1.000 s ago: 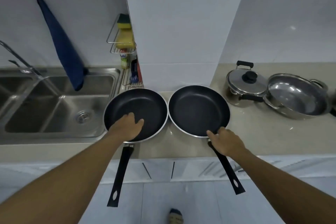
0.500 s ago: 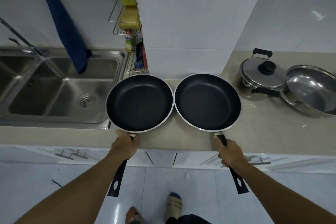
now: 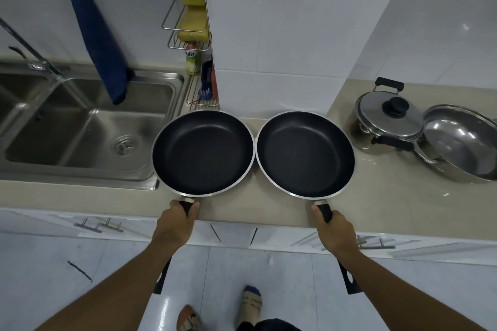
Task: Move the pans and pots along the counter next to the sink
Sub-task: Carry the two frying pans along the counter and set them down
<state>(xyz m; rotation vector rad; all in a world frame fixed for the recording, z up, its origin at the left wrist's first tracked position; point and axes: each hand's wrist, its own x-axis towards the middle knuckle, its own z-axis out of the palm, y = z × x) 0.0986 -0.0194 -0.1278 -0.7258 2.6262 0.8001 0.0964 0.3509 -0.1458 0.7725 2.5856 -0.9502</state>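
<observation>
Sink point(image 3: 80, 177) as reference: left pan point(image 3: 203, 153) sat just right of its bowl, left hand point(image 3: 174, 226) clenched round the handle point(image 3: 186, 206); right pan point(image 3: 305, 154) next along, rims nearly touching, right hand point(image 3: 334, 234) gripping likewise. Both handles ran straight back over the counter point(image 3: 376, 196) edge toward the body, each pan directly ahead of its fist. Lidded pot point(image 3: 387, 121) and steel pan point(image 3: 462, 142) stood farthest from the sink, nearer the right hand

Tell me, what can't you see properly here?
Head view only:
Inside of pot: lid hides it.
Rest of steel pan: cut off by the right edge.
Handle of left pan: left hand covers its middle.
Handle of right pan: right hand covers its middle.
Label on bottle: too small to read.
</observation>
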